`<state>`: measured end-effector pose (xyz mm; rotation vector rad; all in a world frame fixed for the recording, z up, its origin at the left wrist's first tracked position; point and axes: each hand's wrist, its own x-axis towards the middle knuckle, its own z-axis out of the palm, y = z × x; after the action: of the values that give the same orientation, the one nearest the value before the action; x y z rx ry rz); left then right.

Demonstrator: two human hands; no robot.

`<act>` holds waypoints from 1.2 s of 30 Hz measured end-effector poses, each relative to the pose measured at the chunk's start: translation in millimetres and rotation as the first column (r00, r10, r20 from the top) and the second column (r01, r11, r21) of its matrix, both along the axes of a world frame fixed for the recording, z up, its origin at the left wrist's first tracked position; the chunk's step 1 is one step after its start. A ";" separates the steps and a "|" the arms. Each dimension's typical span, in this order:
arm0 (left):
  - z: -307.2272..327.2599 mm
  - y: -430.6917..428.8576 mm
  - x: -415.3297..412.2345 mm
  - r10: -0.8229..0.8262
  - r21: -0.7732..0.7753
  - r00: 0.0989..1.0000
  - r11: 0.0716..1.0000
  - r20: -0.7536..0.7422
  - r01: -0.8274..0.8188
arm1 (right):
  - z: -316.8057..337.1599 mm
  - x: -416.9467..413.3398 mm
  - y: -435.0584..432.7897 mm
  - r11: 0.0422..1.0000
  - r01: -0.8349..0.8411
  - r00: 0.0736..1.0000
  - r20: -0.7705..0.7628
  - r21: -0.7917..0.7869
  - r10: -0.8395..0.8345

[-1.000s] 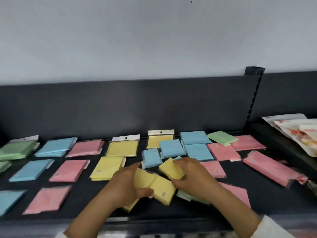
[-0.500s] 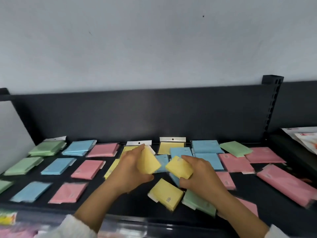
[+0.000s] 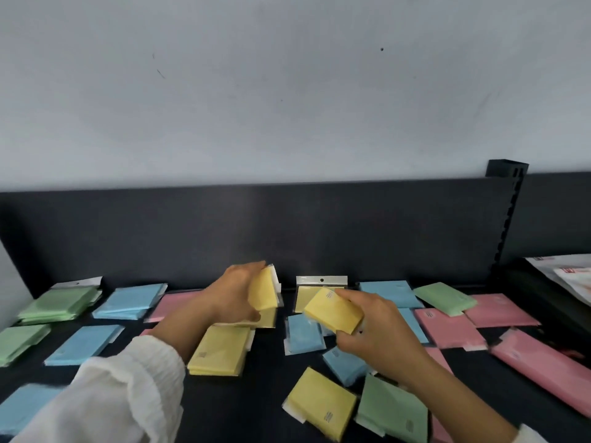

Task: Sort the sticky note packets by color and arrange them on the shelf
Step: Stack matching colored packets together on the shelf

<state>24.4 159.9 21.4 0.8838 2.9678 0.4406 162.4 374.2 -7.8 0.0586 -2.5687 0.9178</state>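
Observation:
My left hand (image 3: 232,294) grips a yellow packet (image 3: 263,289), tilted on edge near the back of the black shelf (image 3: 265,391), just above a yellow packet lying flat. My right hand (image 3: 374,327) pinches another yellow packet (image 3: 332,313) above the blue packets (image 3: 302,334) in the middle. A yellow stack (image 3: 220,350) lies under my left wrist. One loose yellow packet (image 3: 321,401) and a green one (image 3: 391,410) lie near the front. A yellow packet with a white hang tab (image 3: 319,282) rests at the back.
Green stacks (image 3: 59,303) and blue packets (image 3: 128,300) lie at the left, pink packets (image 3: 499,310) and a green one (image 3: 444,297) at the right. A long pink pack (image 3: 543,366) lies at the far right. White bags (image 3: 572,276) sit beyond the slotted upright post (image 3: 508,215).
My left hand has carried its yellow packet further back and tipped it more upright. My right hand has lifted its yellow packet slightly to the right. The camera has tilted up and left.

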 end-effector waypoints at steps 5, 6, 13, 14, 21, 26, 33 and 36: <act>-8.2 1.0 -35.7 -0.069 -0.047 0.990 0.996 0.125 0.075 | 1.4 -21.7 -9.7 0.999 0.054 0.998 -0.019 0.009 -0.054; -11.8 1.0 -43.1 -0.075 -0.064 0.988 0.994 0.135 0.084 | 0.1 -26.3 -12.3 0.998 0.061 0.998 -0.018 0.011 -0.061; -39.4 3.7 -75.6 -0.103 -0.183 0.967 0.972 0.232 0.147 | -13.6 -41.8 -18.5 0.994 0.108 0.994 0.031 0.033 -0.109; -41.7 3.5 -77.8 -0.114 -0.193 0.964 0.968 0.242 0.163 | -15.4 -42.9 -18.5 0.992 0.118 0.992 0.040 0.038 -0.120; -41.6 -2.8 -82.4 -0.207 -0.214 0.937 0.938 0.281 0.272 | -20.2 -43.9 -21.5 0.991 0.127 0.989 0.072 0.044 -0.130; -35.6 -10.4 -73.9 -0.237 0.000 0.946 0.970 0.222 0.244 | -17.4 -41.6 -23.0 0.994 0.096 0.993 0.060 0.056 -0.100; -20.1 -42.7 -44.2 -0.171 0.139 0.985 0.977 0.033 0.165 | -9.3 -34.8 -50.8 0.987 -0.133 0.989 0.078 0.087 0.126; -20.9 -65.9 -24.9 -0.115 0.182 0.993 0.977 -0.004 0.114 | -9.9 -30.7 -72.8 0.967 -0.242 0.967 0.100 0.082 0.234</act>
<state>-0.5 94.0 0.5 1.0597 2.8864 0.7171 131.7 301.4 -17.8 0.3689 -2.7298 0.9011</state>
